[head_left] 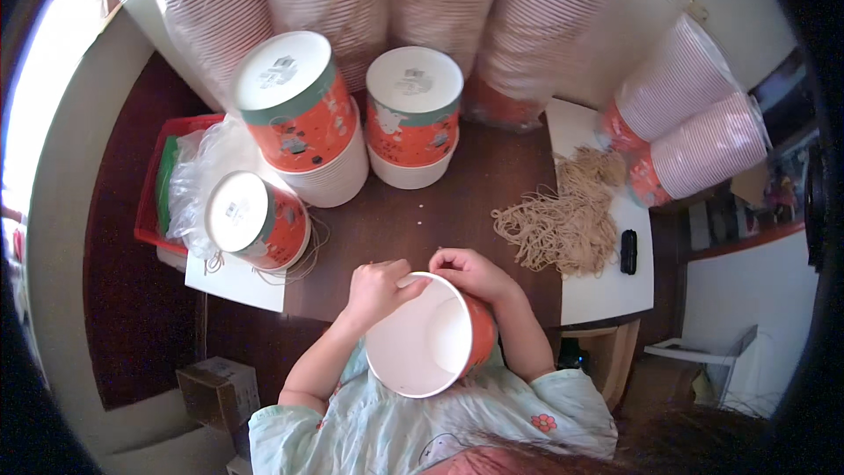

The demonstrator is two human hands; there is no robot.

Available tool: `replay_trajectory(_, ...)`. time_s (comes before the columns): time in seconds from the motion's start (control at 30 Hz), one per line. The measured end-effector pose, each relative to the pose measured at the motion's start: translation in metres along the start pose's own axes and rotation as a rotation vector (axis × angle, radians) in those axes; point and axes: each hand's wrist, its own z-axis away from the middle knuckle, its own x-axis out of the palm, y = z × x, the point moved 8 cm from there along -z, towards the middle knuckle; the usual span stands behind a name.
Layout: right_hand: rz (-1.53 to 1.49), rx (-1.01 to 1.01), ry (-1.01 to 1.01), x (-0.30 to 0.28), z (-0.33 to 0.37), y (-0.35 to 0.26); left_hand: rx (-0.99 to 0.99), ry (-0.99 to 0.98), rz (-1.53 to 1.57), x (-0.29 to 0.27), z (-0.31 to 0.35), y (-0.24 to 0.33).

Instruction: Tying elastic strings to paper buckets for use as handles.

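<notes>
A large paper bucket (413, 343), white inside and orange outside, lies tilted against my body with its mouth toward me. My left hand (380, 290) is closed on its far rim, the thumb reaching inside the mouth. Beside it, my right hand (470, 273) curls at the bucket's outer wall near the rim, fingers bent together. Whatever those fingertips pinch is hidden or too small to make out. To the left, an upside-down orange bucket (286, 229) stands with thin cords (303, 268) around its base.
Upturned bucket stacks (303, 136) (413, 145) stand mid-table. Tall plastic-wrapped stacks (325, 0) line the back; more wrapped stacks (694, 123) lie at right. A heap of tan cords (571, 220) sits near a small black object (629, 252). A red basket (149, 211) is at left.
</notes>
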Motion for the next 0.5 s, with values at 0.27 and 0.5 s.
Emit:
replay_trajectory(0.27, -0.204, 0.015, -0.272, 0.01, -0.011, 0.01, -0.037, -0.043, 0.052, 0.004, -0.004, -0.004)
replay_trajectory(0.5, 0.135, -0.18, 0.432, -0.065, -0.007, 0.013, -0.138, -0.054, 0.168, -0.005, -0.007, -0.013)
